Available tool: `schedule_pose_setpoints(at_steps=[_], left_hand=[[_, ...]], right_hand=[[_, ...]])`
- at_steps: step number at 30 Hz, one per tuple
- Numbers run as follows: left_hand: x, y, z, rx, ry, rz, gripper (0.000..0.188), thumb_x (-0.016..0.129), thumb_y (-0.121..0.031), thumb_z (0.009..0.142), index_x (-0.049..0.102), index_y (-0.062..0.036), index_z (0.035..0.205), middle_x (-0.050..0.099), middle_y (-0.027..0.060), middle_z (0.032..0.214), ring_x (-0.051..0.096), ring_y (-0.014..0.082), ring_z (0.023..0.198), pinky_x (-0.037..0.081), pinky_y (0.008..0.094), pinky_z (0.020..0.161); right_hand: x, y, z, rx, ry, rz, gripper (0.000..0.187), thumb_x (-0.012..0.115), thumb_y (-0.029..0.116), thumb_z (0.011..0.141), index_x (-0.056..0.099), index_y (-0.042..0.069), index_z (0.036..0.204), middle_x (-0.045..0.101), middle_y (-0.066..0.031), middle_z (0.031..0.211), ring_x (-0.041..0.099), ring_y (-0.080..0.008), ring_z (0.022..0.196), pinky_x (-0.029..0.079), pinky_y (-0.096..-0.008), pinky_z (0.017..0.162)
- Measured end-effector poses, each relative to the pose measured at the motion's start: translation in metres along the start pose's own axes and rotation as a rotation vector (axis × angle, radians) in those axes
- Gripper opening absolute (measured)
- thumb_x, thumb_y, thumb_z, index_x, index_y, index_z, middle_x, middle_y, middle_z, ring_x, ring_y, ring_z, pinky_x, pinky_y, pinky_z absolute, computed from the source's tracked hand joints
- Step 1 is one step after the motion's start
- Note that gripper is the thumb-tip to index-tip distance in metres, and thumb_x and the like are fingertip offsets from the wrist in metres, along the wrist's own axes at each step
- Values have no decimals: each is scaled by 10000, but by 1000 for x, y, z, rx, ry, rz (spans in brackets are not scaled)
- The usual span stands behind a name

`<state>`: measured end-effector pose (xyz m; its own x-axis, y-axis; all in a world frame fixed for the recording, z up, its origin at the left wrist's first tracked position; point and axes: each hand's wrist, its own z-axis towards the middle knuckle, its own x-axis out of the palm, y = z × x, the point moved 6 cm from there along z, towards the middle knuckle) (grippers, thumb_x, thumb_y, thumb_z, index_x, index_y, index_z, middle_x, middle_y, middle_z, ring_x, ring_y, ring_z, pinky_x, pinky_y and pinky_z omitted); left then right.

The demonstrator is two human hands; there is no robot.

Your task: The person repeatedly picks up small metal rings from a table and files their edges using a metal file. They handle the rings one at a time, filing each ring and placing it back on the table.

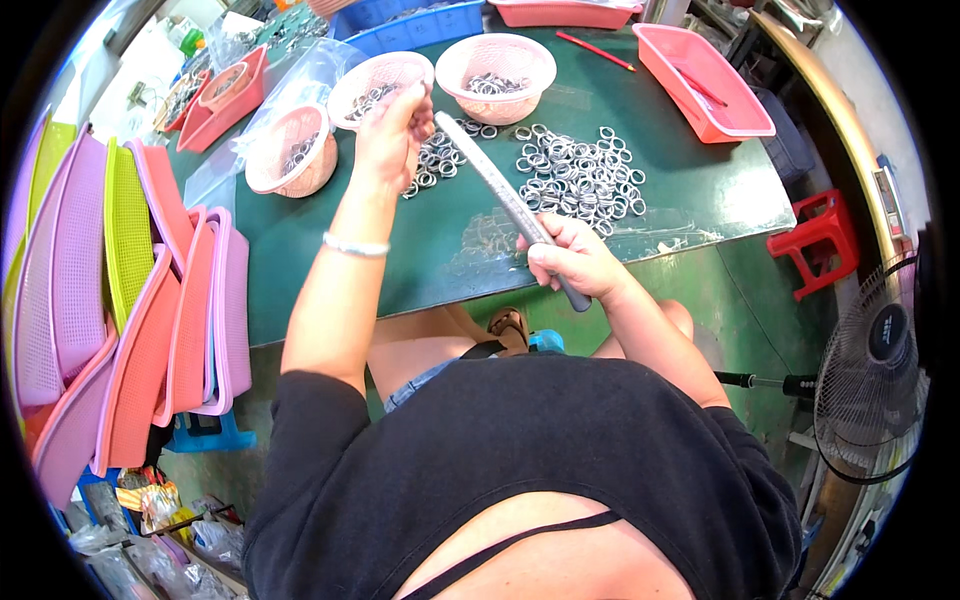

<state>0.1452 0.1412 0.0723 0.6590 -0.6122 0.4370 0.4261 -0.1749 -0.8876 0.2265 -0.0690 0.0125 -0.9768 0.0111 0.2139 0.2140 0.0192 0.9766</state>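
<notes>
My right hand [575, 255] is wrapped round the dark grip end of a ring mandrel [487, 172], a tapered silvery rod that slants up to the left. Close to its thin tip is my left hand [396, 135], raised with the fingers curled together; what they pinch, if anything, is too small to tell. A large heap of silvery metal rings [580, 175] lies on the green table [400, 260], right of the rod. Partly behind my left hand and the rod is a smaller heap of rings [438, 160].
Three pink baskets stand beyond the heaps: a left one [262, 150], a middle one [345, 85] and a right one [530, 65], each holding rings. A red pen [596, 51] and a pink tray [745, 115] lie farther right. Stacked coloured baskets [80, 270] crowd the left; a fan [870, 375] stands right.
</notes>
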Motion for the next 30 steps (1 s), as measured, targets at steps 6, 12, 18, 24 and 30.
schedule_pose_setpoints(at_steps=[6,12,18,24,30], left_hand=[[17,8,39,127,-38,906,352,645,-162,742,578,-23,1059,554,20,653,498,110,571,398,247,517],[16,17,5,123,198,1440,324,650,-131,684,584,-36,986,563,84,690,556,197,633,447,314,603],[-8,32,-9,139,436,1590,245,651,-108,675,618,-56,912,558,99,825,564,232,773,448,315,690],[-18,31,-9,51,423,1473,244,667,-115,695,619,-47,925,575,76,815,571,188,761,452,289,674],[-15,18,-10,-192,208,310,198,635,-90,784,593,-9,961,585,-3,804,521,59,685,425,193,605]], right_hand=[[-10,5,1,-50,-53,116,249,546,257,806,514,34,913,512,-37,568,441,-65,452,356,-176,409],[-9,6,1,-41,-48,105,224,541,229,806,513,36,916,517,-36,580,448,-64,461,367,-180,419],[-8,5,1,-34,-36,108,207,533,216,813,514,39,919,520,-35,588,449,-63,463,370,-180,427],[-8,4,1,-22,-24,124,211,550,214,819,518,36,926,523,-17,602,467,-62,496,376,-183,444],[-7,4,2,-26,-30,76,207,546,215,813,516,38,917,522,-26,584,458,-61,469,370,-181,426]])
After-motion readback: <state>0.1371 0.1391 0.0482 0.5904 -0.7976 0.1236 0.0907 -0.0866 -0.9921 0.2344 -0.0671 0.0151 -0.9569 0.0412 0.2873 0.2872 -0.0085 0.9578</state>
